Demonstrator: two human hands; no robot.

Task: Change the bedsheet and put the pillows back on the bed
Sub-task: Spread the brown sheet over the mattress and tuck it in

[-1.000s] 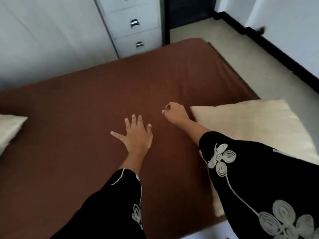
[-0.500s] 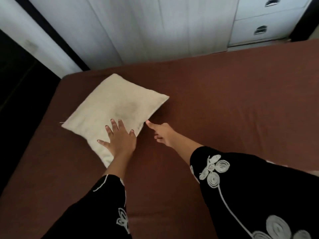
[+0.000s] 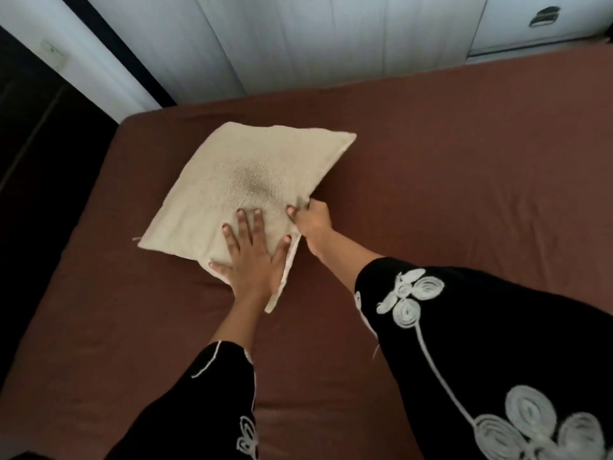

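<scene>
A brown bedsheet (image 3: 464, 167) covers the mattress smoothly and fills most of the view. Pale wall panels (image 3: 298, 44) run along its far edge from 11 to 1 o'clock. A white drawer unit (image 3: 517, 28) stands at 1 o'clock.

Two black sleeves with white looped embroidery come in from below. The right sleeve (image 3: 481, 343) comes from 4 o'clock and the left sleeve (image 3: 199, 410) from 6 o'clock.

A cream pillow (image 3: 238, 174) lies flat on the sheet at 11 o'clock from the middle of the view, near the bed's far left corner. It is turned so that one corner points back toward the person.

The left hand (image 3: 252, 260) rests palm down on the pillow's 6 o'clock part. Its fingers (image 3: 259, 224) are straight and spread wide, pointing to 12 o'clock across the cover. Its thumb lies along the seam at the near corner.

The right hand (image 3: 315, 224) is at the pillow's 4 o'clock edge and pinches the fabric there. Its thumb (image 3: 293, 215) is on top of the cover. Its other fingers are curled under the edge and mostly hidden. The two hands are close together but apart.
</scene>
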